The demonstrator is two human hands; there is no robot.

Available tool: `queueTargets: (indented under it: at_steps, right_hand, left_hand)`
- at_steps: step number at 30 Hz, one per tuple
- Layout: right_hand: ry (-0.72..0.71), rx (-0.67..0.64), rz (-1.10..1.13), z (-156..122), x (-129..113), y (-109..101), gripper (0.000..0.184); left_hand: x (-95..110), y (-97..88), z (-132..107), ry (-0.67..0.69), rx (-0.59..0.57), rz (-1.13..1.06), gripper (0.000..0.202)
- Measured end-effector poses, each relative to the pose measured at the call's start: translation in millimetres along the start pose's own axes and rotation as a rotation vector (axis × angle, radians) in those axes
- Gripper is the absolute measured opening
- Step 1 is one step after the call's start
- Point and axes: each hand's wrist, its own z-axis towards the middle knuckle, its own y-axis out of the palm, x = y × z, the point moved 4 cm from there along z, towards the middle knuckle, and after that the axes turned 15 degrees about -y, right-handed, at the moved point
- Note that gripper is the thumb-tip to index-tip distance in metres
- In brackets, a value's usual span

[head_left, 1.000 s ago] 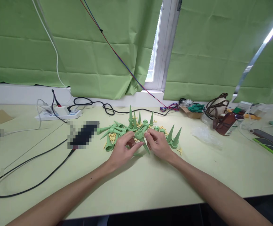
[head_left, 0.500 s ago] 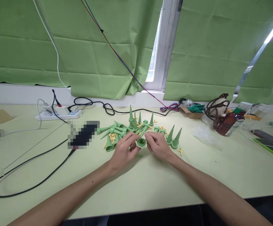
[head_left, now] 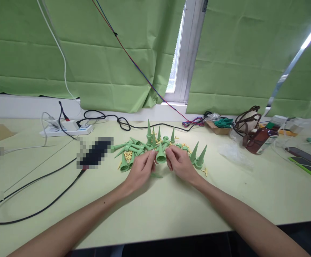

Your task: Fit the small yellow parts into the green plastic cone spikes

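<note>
Between my hands is a green plastic plant watering spike (head_left: pixel 161 157), its wide hollow end facing me and its point away. My left hand (head_left: pixel 142 167) is closed, thumb and fingers at the spike's left side. My right hand (head_left: pixel 180 161) pinches at its right side; anything small in those fingertips is hidden. A thin green tip (head_left: pixel 156 175) sticks out below my left hand; whether it is held or lies on the table I cannot tell. Just beyond, several green spikes (head_left: pixel 124 164) lie heaped with small yellow T-shaped pieces (head_left: pixel 128 156). Some spikes (head_left: pixel 200 157) stand point up on the right.
A black device (head_left: pixel 96 152) with a cable lies left on the pale table (head_left: pixel 150 217). Behind it is a white power strip (head_left: pixel 66 130). To the right are a brown bottle (head_left: pixel 261 140), a clear plastic bag (head_left: pixel 235 155) and a small cardboard box (head_left: pixel 218 128).
The spike between my hands has tilted, so its cone now shows above the rim. My left fingers have shifted along its side. A green tip has appeared below my left hand.
</note>
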Motion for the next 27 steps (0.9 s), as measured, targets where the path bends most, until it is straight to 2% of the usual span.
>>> queueTargets:
  at_steps: [3,6,19,27]
  right_hand:
    - [0.003,-0.040,0.031,-0.3,0.2,2.3,0.041]
    - [0.013,-0.071,0.036,-0.1,-0.2,3.7,0.041]
    - [0.019,-0.112,-0.034,-0.9,2.2,4.0,0.042]
    - [0.023,-0.106,-0.061,-0.8,3.7,3.3,0.044]
  left_hand:
    - [0.3,0.8,-1.8,-0.033,-0.047,-0.027,0.054]
    - [1.6,1.3,-3.7,-0.025,-0.091,-0.035,0.053]
    - [5.7,-1.1,-5.5,0.091,-0.055,0.027,0.029]
    - [5.0,1.2,-6.7,0.111,-0.054,0.043,0.024]
